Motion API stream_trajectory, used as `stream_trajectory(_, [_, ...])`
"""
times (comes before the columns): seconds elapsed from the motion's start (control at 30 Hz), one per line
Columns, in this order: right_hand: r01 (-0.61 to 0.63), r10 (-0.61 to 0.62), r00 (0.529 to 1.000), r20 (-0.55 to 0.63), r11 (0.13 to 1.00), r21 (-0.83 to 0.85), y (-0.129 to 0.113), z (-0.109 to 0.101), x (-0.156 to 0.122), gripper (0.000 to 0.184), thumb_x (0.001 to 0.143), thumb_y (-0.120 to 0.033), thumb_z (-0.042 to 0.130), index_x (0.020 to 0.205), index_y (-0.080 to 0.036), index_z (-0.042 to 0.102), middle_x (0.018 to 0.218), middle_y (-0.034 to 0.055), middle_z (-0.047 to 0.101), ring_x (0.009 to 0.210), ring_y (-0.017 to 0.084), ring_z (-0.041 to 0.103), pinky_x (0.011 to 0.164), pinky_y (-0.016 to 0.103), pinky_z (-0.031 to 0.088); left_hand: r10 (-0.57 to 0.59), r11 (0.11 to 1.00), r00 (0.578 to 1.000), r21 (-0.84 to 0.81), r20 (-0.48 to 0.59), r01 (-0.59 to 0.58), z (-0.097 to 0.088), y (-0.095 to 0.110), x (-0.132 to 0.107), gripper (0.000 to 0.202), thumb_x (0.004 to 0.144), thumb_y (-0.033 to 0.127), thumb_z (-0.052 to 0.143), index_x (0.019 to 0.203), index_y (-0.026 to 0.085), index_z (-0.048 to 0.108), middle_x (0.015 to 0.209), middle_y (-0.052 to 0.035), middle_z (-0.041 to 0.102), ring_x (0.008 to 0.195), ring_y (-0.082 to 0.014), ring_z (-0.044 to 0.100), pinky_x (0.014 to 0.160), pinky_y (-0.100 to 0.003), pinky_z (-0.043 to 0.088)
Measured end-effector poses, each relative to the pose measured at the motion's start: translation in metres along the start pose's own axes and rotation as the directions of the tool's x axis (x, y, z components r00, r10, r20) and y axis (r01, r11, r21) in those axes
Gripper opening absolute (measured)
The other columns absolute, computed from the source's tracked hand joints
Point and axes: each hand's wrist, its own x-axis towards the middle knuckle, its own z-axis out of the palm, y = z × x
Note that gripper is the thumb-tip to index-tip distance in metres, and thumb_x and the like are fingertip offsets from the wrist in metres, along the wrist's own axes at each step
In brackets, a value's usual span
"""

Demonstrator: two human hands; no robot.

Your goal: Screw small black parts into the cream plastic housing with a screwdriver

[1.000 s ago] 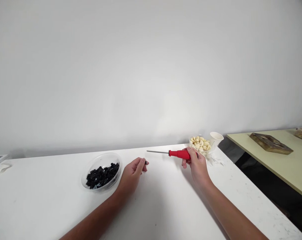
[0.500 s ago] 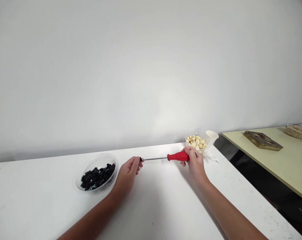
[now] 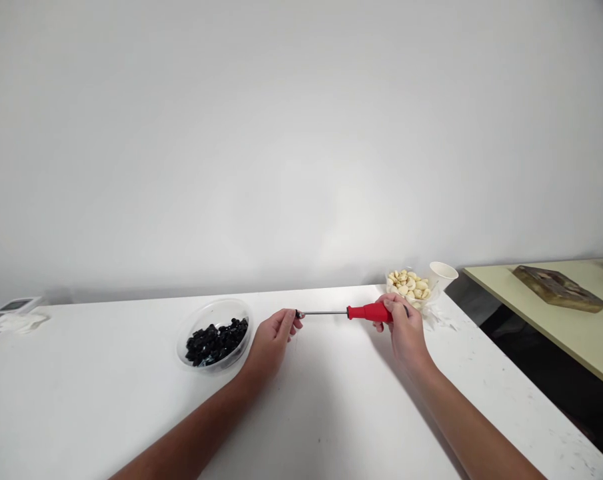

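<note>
Bare left hand (image 3: pixel 277 331): thumb (image 3: pixel 286 323) is pressing against fingers (image 3: pixel 297 325); bare right hand (image 3: pixel 404 325): fingers are curling in a grip; two bare forearms (image 3: pixel 214 413): are slanting inward

Slick plastic, bare metal, matt white

Screwdriver handle (image 3: pixel 370 312): red, plastic-looking, smooth, soft sheen. Shaft (image 3: pixel 325 313): grey metal, smooth. Small dark piece (image 3: pixel 298 314) at its tip: too small to judge finish. Bowl (image 3: pixel 182 337): clear plastic, thin, shiny; black pieces (image 3: pixel 216 341) inside glossy, with bright glints. White tabletop (image 3: pixel 106 380): smooth, low sheen, scuffed toward right edge. Wall (image 3: pixel 301 133): smooth, matt. Cup (image 3: pixel 442 275): white, paper-looking, matt. Block (image 3: pixel 560 288): brown, mottled, rough-looking. Green tabletop (image 3: pixel 581 333): smooth, dull.
</note>
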Motion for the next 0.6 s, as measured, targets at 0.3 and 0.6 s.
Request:
stream_trajectory(0.3, [0.015,-0.015,1.000,0.000,1.000,-0.018,-0.003,-0.003,-0.001,0.014,0.084,-0.028,0.059,0.075,-0.019,0.065,0.067,0.0021,0.061,0.054,0.016,0.052,0.052,0.030,0.040,-0.003,1.000,1.000,0.000,-0.007,0.003,0.000,0.000,-0.001,0.045,0.099,0.055,0.047,0.088,0.019,0.071,0.080,-0.0045,0.065,0.074,-0.0194,0.054,0.066,-0.028,0.041])
stream_trajectory(0.6, [-0.011,0.018,0.999,0.044,0.987,-0.159,-0.012,-0.001,-0.006,0.043,0.095,-0.055,0.054,0.078,-0.018,0.067,0.045,0.0002,0.053,0.041,0.016,0.047,0.043,0.029,0.037,-0.014,1.000,1.000,-0.003,-0.028,0.014,0.001,-0.003,-0.001,0.044,0.098,0.054,0.048,0.095,0.018,0.073,0.081,-0.0047,0.066,0.073,-0.0187,0.055,0.064,-0.028,0.042])
